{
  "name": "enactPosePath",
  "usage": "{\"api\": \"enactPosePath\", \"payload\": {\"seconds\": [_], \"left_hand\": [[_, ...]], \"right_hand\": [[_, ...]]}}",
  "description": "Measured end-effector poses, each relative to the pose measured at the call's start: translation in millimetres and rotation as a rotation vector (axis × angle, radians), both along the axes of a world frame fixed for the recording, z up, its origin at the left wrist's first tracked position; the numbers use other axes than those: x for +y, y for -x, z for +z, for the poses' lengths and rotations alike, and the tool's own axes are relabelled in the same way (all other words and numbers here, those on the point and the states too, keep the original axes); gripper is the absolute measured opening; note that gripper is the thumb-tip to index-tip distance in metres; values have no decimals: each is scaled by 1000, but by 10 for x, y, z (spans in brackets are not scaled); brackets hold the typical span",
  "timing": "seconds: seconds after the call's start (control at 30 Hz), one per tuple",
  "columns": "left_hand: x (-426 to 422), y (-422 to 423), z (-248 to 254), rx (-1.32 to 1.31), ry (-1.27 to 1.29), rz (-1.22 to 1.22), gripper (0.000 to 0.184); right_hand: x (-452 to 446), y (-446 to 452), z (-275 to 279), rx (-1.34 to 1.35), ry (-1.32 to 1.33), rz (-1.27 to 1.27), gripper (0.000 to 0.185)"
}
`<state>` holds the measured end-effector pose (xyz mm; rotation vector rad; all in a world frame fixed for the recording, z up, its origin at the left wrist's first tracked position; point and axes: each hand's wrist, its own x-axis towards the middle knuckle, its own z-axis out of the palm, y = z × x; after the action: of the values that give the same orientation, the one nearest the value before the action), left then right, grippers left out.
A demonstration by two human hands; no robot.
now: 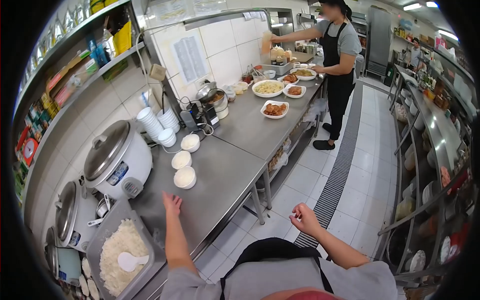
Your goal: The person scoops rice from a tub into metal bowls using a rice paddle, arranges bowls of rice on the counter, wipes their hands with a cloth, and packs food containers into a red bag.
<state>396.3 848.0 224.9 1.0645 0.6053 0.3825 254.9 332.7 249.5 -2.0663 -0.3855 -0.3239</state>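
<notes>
My left hand (172, 203) is open above the steel counter (215, 172), fingers stretched toward three white bowls of rice. It holds nothing. The nearest rice bowl (185, 177) lies just beyond the fingertips. Behind it, a second bowl (181, 160) and a third bowl (190, 142) stand in a row. Over the floor on the other side, my right hand (306, 220) hangs in the air with loosely curled fingers, apart and with nothing visible in them. A grey tub (156, 250) of cooked rice, with a white rice paddle (131, 261) lying in it, sits left of my left forearm.
Large rice cookers (120, 160) line the wall, near stacked white bowls (149, 121). Farther along the counter are dishes of food, including fried pieces (275, 109). A co-worker (340, 60) stands there, holding a bottle (266, 42). Steel shelving (425, 130) runs along the right.
</notes>
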Motion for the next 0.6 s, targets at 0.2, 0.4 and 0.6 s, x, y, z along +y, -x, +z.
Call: {"api": "enactPosePath", "payload": {"seconds": [0.2,0.4,0.6], "left_hand": [[-383,-425,214,120,-82,-168,66],[-1330,-827,302,-55,118,-252,66],[-1507,-1222,364,-52,-140,-25,57]], "right_hand": [[301,-891,-26,-23,-7,186,30],[1265,-2409,180,304,-121,385,67],[1740,-3483,-127,62,-268,172,103]]}}
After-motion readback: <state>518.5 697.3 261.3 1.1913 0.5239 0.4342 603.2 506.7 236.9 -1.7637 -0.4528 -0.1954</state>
